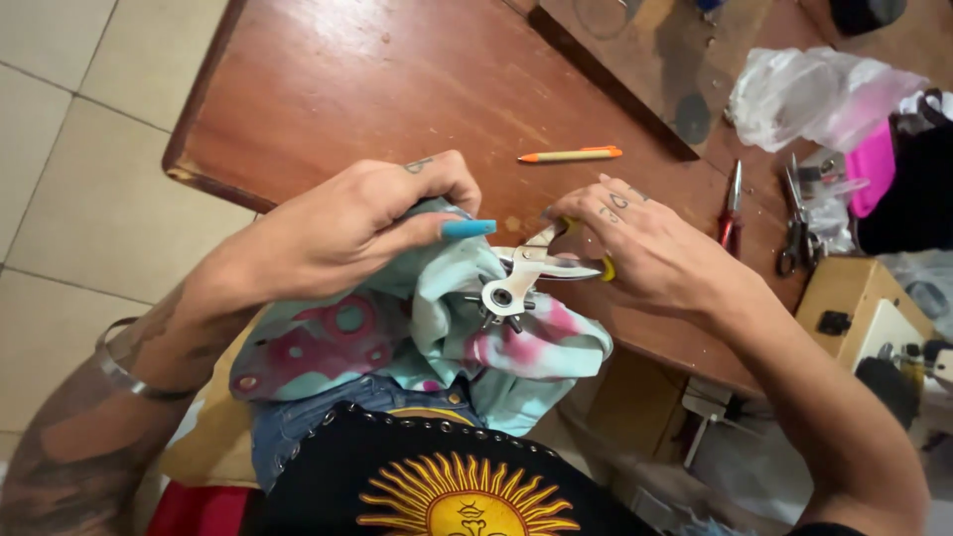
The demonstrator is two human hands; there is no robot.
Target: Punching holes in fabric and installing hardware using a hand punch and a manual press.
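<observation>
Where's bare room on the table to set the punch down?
The free patch is the red-brown wooden tabletop above the left hand, left of the orange pen. It is crowded on the right: red-handled pliers, black-handled scissors and a crumpled clear plastic bag beyond the right hand.

Cloth (437,333) pale teal with pink tie-dye blotches and rings, punch pliers (516,283) silver with yellow grips, pen (571,155) orange and tan, table (328,89) reddish-brown, shirt (447,486) black with yellow sun.
</observation>
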